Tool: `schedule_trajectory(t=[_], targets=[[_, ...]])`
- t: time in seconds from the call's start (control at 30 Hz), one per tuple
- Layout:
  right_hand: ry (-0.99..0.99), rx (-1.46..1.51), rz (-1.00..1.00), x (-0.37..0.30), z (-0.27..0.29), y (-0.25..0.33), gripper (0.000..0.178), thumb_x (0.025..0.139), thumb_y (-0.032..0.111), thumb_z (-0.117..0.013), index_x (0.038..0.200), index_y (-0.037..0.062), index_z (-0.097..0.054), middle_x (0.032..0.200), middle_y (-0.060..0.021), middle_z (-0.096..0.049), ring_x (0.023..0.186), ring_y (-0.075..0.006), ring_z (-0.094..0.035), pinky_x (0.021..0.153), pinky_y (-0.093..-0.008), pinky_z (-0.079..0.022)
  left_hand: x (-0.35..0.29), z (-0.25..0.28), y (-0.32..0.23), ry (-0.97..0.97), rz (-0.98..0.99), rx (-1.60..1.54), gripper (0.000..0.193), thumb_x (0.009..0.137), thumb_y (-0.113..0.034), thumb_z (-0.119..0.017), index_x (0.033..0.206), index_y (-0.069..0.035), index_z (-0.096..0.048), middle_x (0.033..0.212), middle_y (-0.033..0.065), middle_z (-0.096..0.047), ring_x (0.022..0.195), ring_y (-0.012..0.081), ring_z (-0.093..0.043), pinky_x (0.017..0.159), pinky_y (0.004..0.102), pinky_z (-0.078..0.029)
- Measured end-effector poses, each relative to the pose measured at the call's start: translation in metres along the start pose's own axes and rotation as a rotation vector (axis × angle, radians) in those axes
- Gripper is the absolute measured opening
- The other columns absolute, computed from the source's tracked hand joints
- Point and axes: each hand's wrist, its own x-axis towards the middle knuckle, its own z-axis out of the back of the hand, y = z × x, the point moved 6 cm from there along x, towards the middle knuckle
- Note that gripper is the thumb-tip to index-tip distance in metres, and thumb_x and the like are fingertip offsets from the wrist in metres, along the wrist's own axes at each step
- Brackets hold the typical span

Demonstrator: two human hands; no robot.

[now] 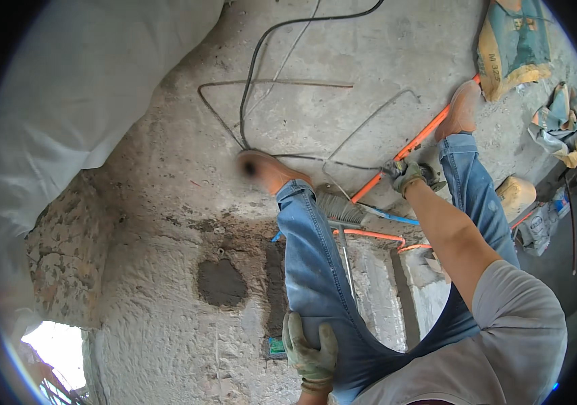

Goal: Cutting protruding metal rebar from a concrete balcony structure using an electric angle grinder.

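Note:
My left hand [311, 347], in a worn grey-green glove, rests on the blue jeans [322, 270] over my left thigh, fingers spread and holding nothing. On the right, my arm reaches down between my legs to the floor. There my gloved right hand [408, 177] is closed round a dark, compact tool [429, 174], mostly hidden by the glove; its exact kind does not show. A black cable [329, 160] runs along the floor toward this hand. Close beside it, an orange pipe [418, 140] slants across the concrete and passes by my right shoe.
Bent metal rods [275, 82] lie ahead. A grey corrugated hose [340, 208], a blue pipe [396, 217] and another orange pipe [376, 235] sit near the rough wall [167, 317]. Torn sacks [514, 50] lie at right. White sheeting [92, 67] hangs at left.

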Motion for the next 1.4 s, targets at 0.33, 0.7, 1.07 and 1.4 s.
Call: schedule_trajectory(t=[0.33,0.7,1.07,1.4], targets=[[0.442,-0.565,-0.008,-0.273,-0.011,-0.078,0.017,0.083,0.022,-0.065,0.073,0.0116,-0.055,0.057,-0.0059,-0.048,0.048,-0.0237,-0.053,0.045,-0.0414,-0.049,-0.028,-0.029,0.021,-0.173,0.126,-0.114,0.077,0.085,-0.04,-0.066,0.137,0.01,-0.04,0.133,0.0298,-0.052,0.123,0.0434,-0.052,0.105,0.0464,-0.041],[0.858,-1.825,1.595,-0.678,0.049,0.012,0.034,0.071,0.032,-0.07,0.083,0.0016,-0.065,0.075,-0.0173,-0.067,0.073,-0.0319,-0.068,0.069,-0.0433,-0.053,-0.034,0.036,0.015,-0.141,0.257,-0.652,0.067,0.091,-0.038,-0.062,0.139,0.006,-0.044,0.13,0.0258,-0.057,0.12,0.0387,-0.057,0.102,0.0401,-0.044],[0.665,-1.832,2.034,-0.92,0.22,0.001,0.061,0.069,0.038,-0.073,0.116,0.0045,-0.053,0.101,-0.0228,-0.066,0.096,-0.0413,-0.064,0.083,-0.0464,-0.051,-0.159,0.285,-0.188,0.966,-0.467,-1.747,0.048,0.095,-0.029,-0.063,0.134,-0.007,-0.049,0.127,0.0104,-0.06,0.118,0.0259,-0.056,0.106,0.043,-0.043],[1.086,-1.707,1.93,-0.939,0.186,-0.02,0.044,0.075,0.031,-0.068,0.112,0.0081,-0.059,0.093,-0.0196,-0.067,0.094,-0.0401,-0.065,0.077,-0.0471,-0.053,-0.176,0.34,-0.216,0.73,-0.262,-2.332,0.034,0.088,-0.034,-0.073,0.112,-0.012,-0.061,0.107,0.0058,-0.065,0.102,0.0268,-0.062,0.093,0.0507,-0.052]])
